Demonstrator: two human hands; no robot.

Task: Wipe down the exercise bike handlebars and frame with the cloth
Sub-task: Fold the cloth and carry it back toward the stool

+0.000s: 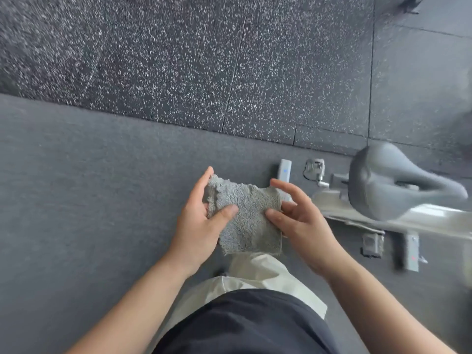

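A folded grey terry cloth (249, 218) is held flat between both hands in the middle of the view. My left hand (201, 221) grips its left edge, thumb pressed on top. My right hand (301, 221) holds the right edge with its thumb on the cloth and fingers spread behind. The exercise bike stands at the right: a grey saddle (385, 180) over a pale silver frame (419, 221), with two pedals (315, 168) (371, 245) below. The handlebars are out of view. Neither hand touches the bike.
I stand on a smooth grey mat (76, 187); beyond it lies black speckled rubber flooring (178, 60). The bike's base feet (284, 171) (411, 252) rest on the mat. My pale trouser leg (255, 274) shows below the cloth.
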